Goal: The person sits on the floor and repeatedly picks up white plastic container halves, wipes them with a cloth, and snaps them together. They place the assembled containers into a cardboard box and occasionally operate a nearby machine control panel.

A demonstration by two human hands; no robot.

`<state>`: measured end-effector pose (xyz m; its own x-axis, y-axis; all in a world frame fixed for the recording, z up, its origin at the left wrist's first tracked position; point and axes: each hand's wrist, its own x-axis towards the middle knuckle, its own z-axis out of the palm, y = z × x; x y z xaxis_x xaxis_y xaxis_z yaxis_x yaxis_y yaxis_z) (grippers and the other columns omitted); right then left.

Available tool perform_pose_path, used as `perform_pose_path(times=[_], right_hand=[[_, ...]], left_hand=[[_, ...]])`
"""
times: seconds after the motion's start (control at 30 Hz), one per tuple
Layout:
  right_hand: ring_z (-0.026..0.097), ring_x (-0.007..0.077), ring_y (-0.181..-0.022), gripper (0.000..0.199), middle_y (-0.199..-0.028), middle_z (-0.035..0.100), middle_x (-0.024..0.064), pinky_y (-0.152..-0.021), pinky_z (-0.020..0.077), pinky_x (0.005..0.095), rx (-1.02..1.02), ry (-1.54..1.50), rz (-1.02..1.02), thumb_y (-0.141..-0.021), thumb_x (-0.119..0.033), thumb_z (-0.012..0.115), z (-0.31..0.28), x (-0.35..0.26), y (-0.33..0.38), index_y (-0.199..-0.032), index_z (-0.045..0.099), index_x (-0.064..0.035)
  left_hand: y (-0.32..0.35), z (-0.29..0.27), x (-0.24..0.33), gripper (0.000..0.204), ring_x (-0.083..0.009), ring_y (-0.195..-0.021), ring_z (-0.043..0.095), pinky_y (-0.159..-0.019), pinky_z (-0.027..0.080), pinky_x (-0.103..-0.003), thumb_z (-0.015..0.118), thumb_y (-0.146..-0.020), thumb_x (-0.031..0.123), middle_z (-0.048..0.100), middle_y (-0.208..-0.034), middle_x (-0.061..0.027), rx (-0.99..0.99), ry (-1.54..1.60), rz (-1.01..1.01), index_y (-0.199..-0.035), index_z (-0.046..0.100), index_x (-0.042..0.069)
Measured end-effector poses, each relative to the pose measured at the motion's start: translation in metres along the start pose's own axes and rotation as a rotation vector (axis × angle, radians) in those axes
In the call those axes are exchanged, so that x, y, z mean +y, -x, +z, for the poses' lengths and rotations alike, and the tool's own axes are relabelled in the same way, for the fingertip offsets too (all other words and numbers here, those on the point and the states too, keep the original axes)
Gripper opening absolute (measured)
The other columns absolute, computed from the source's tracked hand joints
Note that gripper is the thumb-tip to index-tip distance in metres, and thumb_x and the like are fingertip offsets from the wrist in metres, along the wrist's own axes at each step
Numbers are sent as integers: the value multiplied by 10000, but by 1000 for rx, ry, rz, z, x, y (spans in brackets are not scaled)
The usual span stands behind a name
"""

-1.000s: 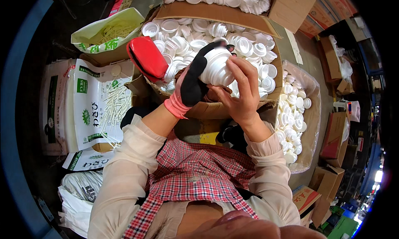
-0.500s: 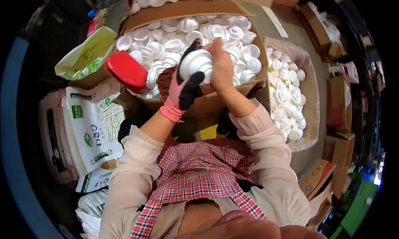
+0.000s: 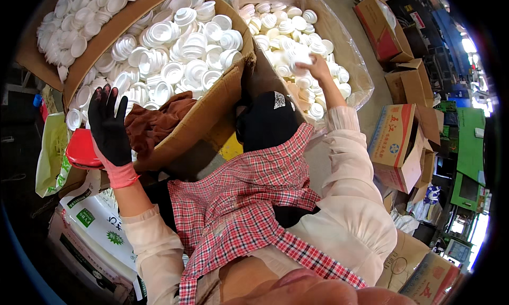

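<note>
White plastic lids were everywhere. Right hand (image 3: 317, 66), bare, was reaching into the clear bag of lids (image 3: 339, 45) on the right w/ a stack of lids (image 3: 299, 58) at its fingertips; blurred, so can't tell if gripped or just let go. Left hand (image 3: 108, 126), black glove w/ pink cuff, was raised, fingers spread, holding nothing, over the cardboard box of lids (image 3: 212, 111) beside a red container (image 3: 82, 151). Judging by the box, approx. full, most sorting was left.
</note>
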<state>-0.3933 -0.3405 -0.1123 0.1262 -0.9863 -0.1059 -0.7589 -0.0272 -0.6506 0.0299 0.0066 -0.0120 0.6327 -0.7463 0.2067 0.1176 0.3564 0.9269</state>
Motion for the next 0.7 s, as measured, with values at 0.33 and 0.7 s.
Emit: perform_pose_path(times=[0.33,0.7], right_hand=[[577,367,-970,798,-1107,584,242,-893,438,392,-74,610,-31,-638,-510,748,34,124,-36,-1159,541,58],[579,225,-809,303,-895,618,113,-756,463,326,-569,52,-874,-801,-114,647,102,-246,109,-1084,589,-22]], left_hand=[[-17,-64,-9,376,-254,-1161,511,-982,422,-415,396,-950,192,515,-1251,-143,243,-312,148,-1269,452,0],[21,-32,7,401,-309,-1036,563,-896,434,-377,608,-818,280,588,-1106,-178,72,-640,-79,-1120,550,22]])
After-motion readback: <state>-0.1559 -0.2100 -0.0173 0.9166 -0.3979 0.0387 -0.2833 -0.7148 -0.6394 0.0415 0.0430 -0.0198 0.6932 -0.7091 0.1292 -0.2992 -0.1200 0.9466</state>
